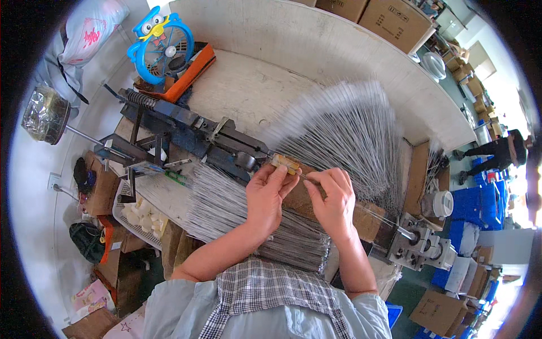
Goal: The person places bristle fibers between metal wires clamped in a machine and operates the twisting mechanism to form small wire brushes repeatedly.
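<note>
Centrally, the left hand [268,195] and right hand [332,198] sit close together, though I cannot tell whether their fingertips touch. The left hand's thumb and fingers are closed on a small amber-yellow block [286,164] at the nose of a dark bench machine [197,130] stretching toward ten o'clock; that pinch probably steadies it. The right hand, at four o'clock from the block, pinches what looks like a thin rod [304,177], likely held by thumb and finger for fine control. Grey rods [350,135] fan out at two o'clock, and a second bundle [217,195] runs beneath the forearms [228,243] from eight to five o'clock, both seemingly laid within easy reach.
</note>
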Motion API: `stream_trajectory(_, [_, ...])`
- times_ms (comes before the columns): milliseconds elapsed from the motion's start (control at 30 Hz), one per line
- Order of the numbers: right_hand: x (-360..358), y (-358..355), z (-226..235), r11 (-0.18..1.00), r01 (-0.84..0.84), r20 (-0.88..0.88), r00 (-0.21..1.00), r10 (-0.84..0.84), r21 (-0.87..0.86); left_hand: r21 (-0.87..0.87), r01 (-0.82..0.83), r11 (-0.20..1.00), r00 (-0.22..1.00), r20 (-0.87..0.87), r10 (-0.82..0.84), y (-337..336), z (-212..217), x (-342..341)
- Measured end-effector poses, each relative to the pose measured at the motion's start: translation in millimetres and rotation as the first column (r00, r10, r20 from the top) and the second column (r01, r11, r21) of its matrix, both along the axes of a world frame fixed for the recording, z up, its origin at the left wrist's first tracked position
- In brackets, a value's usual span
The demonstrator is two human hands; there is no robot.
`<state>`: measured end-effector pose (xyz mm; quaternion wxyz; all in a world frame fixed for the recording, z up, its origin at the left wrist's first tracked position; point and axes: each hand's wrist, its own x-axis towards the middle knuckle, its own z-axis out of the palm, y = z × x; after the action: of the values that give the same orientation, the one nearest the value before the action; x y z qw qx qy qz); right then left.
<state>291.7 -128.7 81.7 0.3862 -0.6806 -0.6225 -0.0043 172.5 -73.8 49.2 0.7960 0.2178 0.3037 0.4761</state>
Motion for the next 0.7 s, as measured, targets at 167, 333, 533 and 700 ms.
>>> stream_trajectory(167, [-0.9, -1.0, 0.6, 1.0, 0.007, 0.022, 1.0, -0.007, 0.006, -0.001, -0.007, 1.0, 1.0, -0.021, 0.007, -0.9, 2.1, 1.3])
stream_trajectory(333, [-12.5, 5.8, -0.2, 0.998, 0.037, 0.044, 0.998, -0.039, 0.052, -0.078, 0.027, 0.997, 0.999, 0.045, -0.024, 2.7, 2.8, -5.9])
stream_trajectory(533, [-22.9, 11.3, 1.7, 0.999, 0.047, 0.039, 0.998, -0.048, 0.012, -0.133, 0.025, 0.991, 0.99, 0.138, -0.007, 4.0, 2.6, -5.0])
stream_trajectory(700, [-17.6, 9.3, 2.0, 0.997, 0.081, 0.038, 0.996, -0.08, -0.009, -0.052, 0.054, 0.997, 0.997, 0.06, -0.051, 3.4, -1.5, -5.5])
